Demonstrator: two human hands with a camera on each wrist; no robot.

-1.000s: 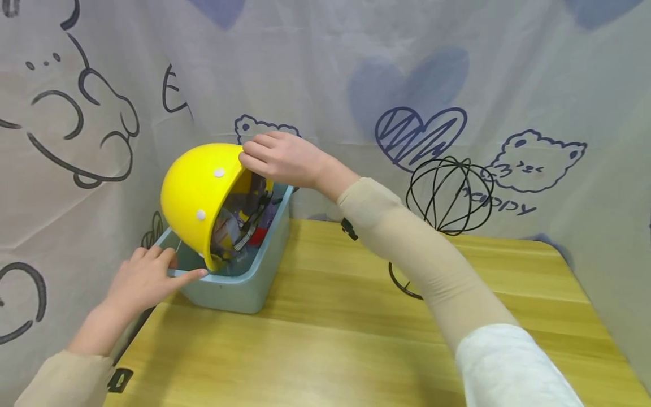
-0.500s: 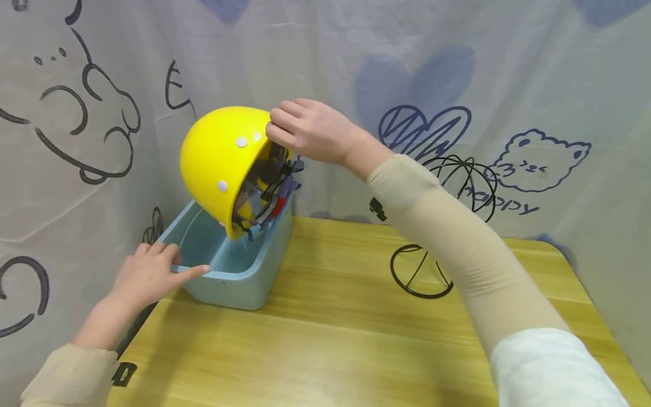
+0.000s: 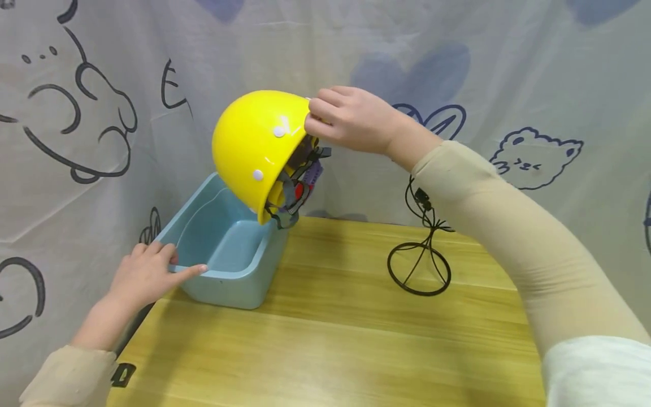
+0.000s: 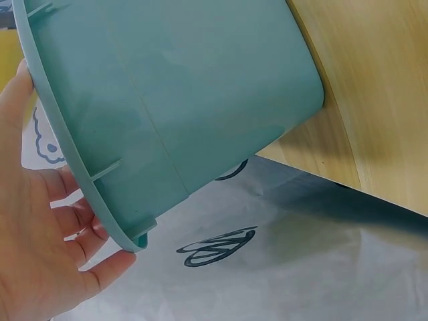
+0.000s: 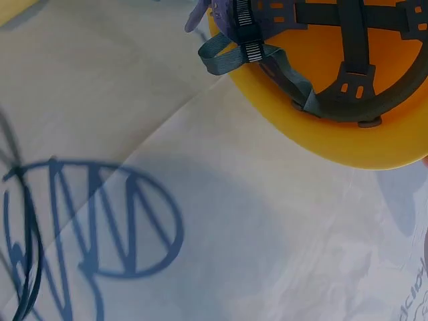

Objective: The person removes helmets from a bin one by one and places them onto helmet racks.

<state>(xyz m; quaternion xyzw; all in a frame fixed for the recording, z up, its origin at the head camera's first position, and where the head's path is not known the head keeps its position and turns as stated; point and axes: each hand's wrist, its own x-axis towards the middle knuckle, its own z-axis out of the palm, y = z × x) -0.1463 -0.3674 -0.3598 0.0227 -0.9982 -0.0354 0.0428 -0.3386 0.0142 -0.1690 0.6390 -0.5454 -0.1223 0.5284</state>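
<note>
A yellow safety helmet [image 3: 254,147] hangs tilted in the air over the right side of a light-blue plastic bin [image 3: 261,254]. My right hand [image 3: 356,120] pinches the helmet by its brim; the fingertips are hidden behind it. In the right wrist view the helmet's inside shows a dark suspension harness [image 5: 351,40] and a grey chin strap [image 5: 224,57]. My left hand [image 3: 147,274] grips the bin's near left rim, fingers curled over the edge and thumb lying along it. From the left wrist view the same hand [image 4: 40,227] holds the rim beside the bin's outer wall.
A black wire stand [image 3: 419,268] with a round base stands on the wooden table [image 3: 325,350], right of the bin; my right forearm covers its upper part. A white curtain [image 3: 325,45] with printed drawings hangs behind and left of the table.
My right hand has lifted the helmet up out of the bin and carried it to the right. The bin's inside floor now shows. My left hand has stayed on the rim.
</note>
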